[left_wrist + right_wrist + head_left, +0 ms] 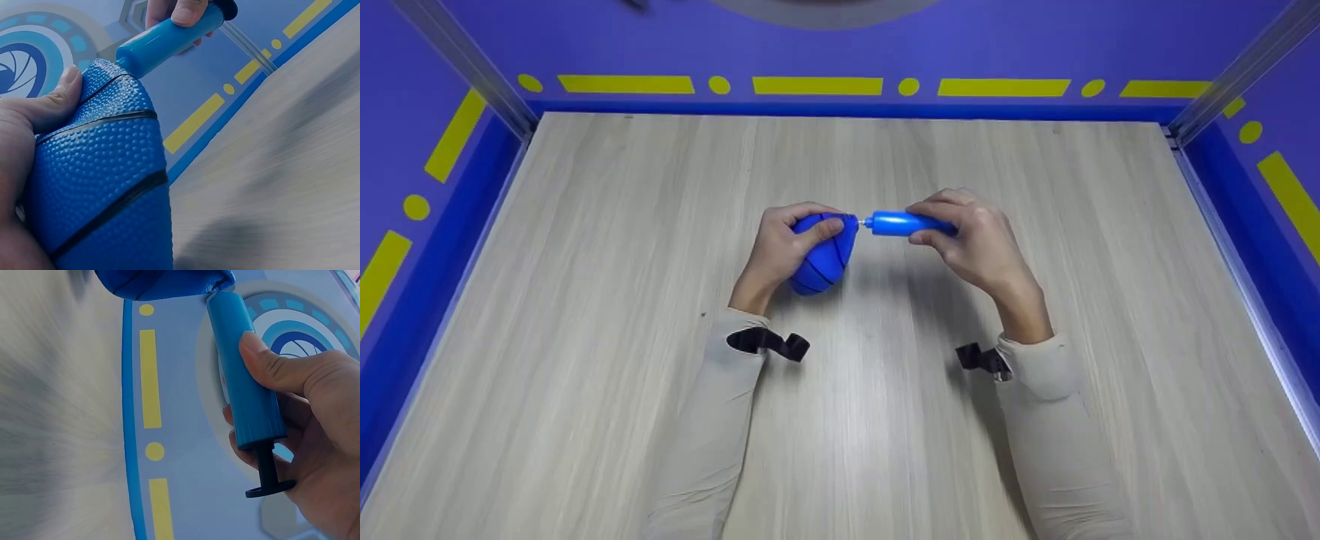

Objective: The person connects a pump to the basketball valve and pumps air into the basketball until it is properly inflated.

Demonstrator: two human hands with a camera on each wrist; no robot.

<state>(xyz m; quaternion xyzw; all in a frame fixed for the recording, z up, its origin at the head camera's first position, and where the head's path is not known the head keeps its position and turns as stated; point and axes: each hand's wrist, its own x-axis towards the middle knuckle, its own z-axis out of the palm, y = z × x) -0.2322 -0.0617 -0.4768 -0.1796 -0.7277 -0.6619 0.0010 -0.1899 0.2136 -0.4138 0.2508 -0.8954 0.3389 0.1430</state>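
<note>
A limp, partly collapsed blue ball (826,264) with black lines and a pebbled skin is held in my left hand (781,244), the thumb pressing on its upper part. My right hand (979,236) grips a blue hand pump (894,223) by its barrel. In the right wrist view the pump's black T-shaped handle (270,488) sticks out a short way from the barrel's end. A thin needle (862,223) at the pump's tip meets the ball's top corner. How deep the needle sits in the ball cannot be made out.
Both hands are above a light wood-grain table (855,420). Blue panels (825,52) with yellow marks stand behind and at both sides. A black camera mount (769,343) is strapped to the left wrist, another (984,360) to the right.
</note>
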